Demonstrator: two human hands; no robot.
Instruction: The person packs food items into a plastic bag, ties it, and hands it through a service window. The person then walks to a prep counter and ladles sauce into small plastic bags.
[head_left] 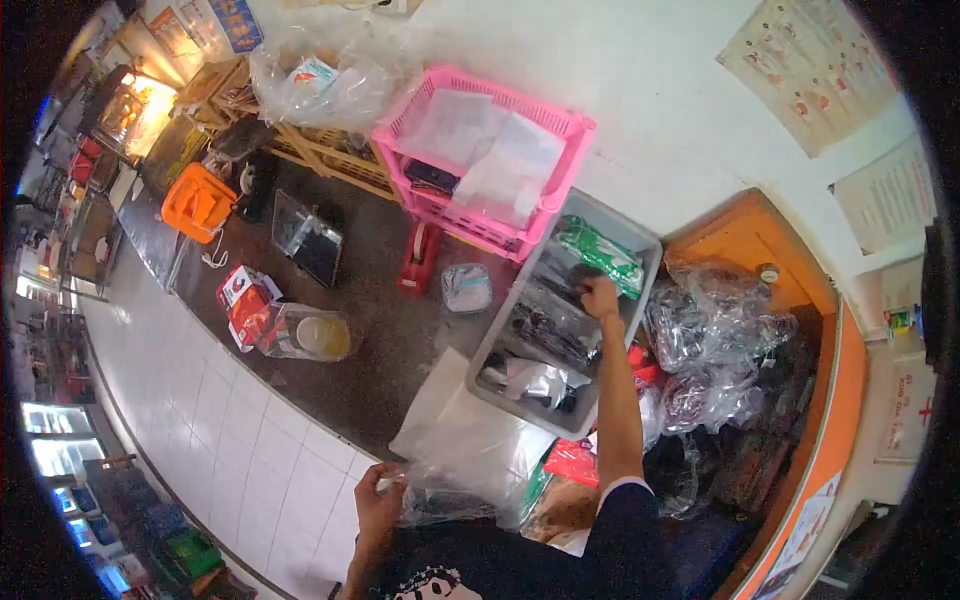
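Observation:
My right hand [600,298] reaches into a grey divided bin [483,368], its fingers curled down over dark things in an upper compartment. What it grips, if anything, is too small to make out. Right beside it lies a green packet [608,258]. Black plastic cutlery [553,328] in clear wrap fills the middle compartment, and white and black wrapped pieces [535,380] lie in the lowest one. Down at the counter's front edge, my left hand [380,500] is closed on a clear plastic bag [450,490], which spreads to the right in front of my shirt.
A pink basket [585,135] with papers stands behind the bin. Right of the bin are bundled plastic bags [715,330] inside an orange partition [845,400]. On the dark counter [385,350] sit a red tape dispenser [418,258], a tablet [308,240] and a yellowish cup [323,336].

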